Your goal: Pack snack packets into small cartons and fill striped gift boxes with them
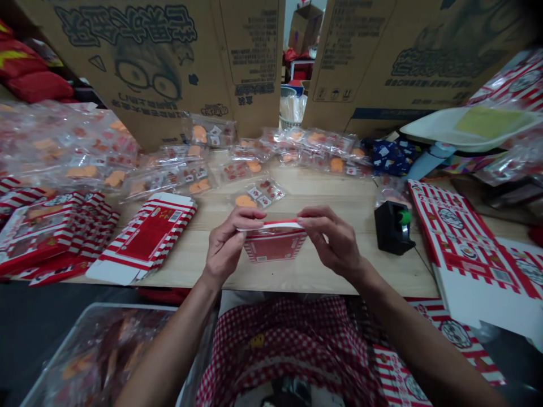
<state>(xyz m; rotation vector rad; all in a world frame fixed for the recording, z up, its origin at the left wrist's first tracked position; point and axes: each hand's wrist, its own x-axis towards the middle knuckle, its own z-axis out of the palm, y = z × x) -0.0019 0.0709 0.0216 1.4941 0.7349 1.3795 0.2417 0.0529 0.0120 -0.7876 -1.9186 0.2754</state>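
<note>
Between my two hands, just above the table's front edge, is a red-and-white striped box [275, 249], its top edge toward me. My left hand [231, 240] grips the box's upper left corner, thumb below and fingers along the rim. At the upper right corner my right hand [333, 237] pinches the same rim. The box's inside is hidden from me. Just beyond my hands lies a clear packet [267, 192] with an orange piece and small printed cards.
Flat striped cartons [155, 237] lie at left beside filled boxes [46, 232]. Clear packets [169, 175] line the back, before tall cardboard boxes [182, 68]. A black tape dispenser [393, 229] and striped sheets [466, 237] are at right. A plastic tub [91, 316] stands below left.
</note>
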